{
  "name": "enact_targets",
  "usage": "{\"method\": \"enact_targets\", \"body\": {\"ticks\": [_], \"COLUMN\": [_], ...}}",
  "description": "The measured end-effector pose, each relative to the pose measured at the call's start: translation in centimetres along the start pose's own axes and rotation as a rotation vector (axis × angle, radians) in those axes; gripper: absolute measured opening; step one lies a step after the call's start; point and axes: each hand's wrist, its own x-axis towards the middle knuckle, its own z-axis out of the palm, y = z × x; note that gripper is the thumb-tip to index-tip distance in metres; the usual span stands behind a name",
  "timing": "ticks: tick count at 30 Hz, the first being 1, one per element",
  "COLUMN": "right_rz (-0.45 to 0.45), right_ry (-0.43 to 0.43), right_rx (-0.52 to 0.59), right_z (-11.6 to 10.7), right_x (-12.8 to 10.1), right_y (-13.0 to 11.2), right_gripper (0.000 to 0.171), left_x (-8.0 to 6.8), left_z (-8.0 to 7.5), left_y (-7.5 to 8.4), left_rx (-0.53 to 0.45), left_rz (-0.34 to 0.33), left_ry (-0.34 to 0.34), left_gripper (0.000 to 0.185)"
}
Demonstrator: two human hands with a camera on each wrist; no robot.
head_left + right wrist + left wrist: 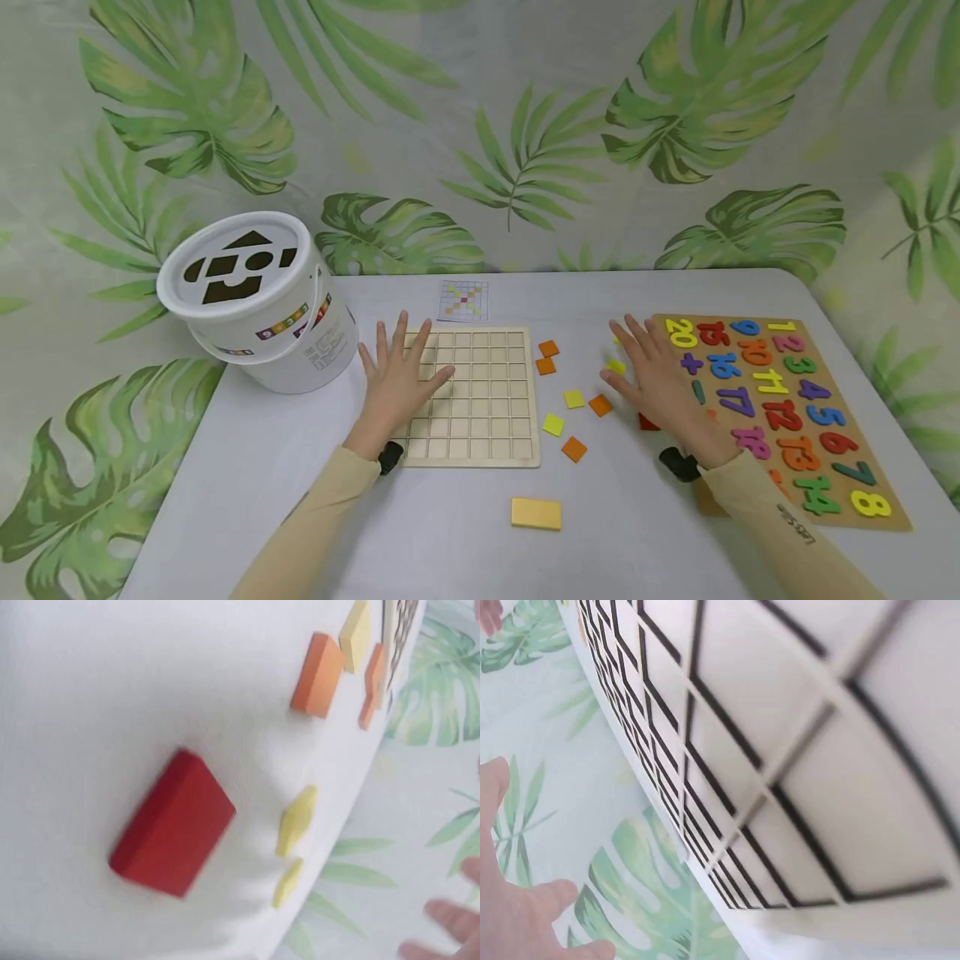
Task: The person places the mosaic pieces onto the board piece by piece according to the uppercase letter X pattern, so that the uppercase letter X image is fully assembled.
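Observation:
With fingers spread, my left hand [400, 382] is over the left side of a wooden grid board [480, 400], whose visible squares hold no tiles. In the left wrist view the board's grid [727, 765] fills much of the picture. My right hand [660, 387], fingers also spread and holding nothing, is between the loose tiles and the number board. A red tile [176, 825] lies beneath it, partly hidden in the head view. Orange tiles [574, 449] and yellow tiles [553, 425] lie scattered between the board and that hand. Whether either hand touches the surface, I cannot tell.
A white lidded bucket [300, 350] with shape cutouts stands at the left. Behind the grid board lies a pattern card [463, 301]. A yellow block [536, 513] is near the front. At the right rests a number puzzle board [885, 500], partly covered by the right arm.

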Motion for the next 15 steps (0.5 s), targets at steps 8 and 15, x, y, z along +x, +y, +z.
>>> {"method": "enact_targets", "body": {"ticks": [8, 15], "right_rz": [0.079, 0.139], "right_ry": [-0.210, -0.304], "right_rx": [0.386, 0.494], "right_z": [0.6, 2.0], "right_x": [0.0, 0.1], "right_y": [-1.0, -1.0], "right_gripper": [0.050, 0.034], "left_x": [-1.1, -1.6], "left_z": [-0.1, 0.1], "left_y": [-2.8, -6.1], "left_rx": [-0.223, -0.544], "left_rz": [0.056, 0.011], "left_ry": [-0.096, -0.217], "left_gripper": [0.070, 0.062]}}
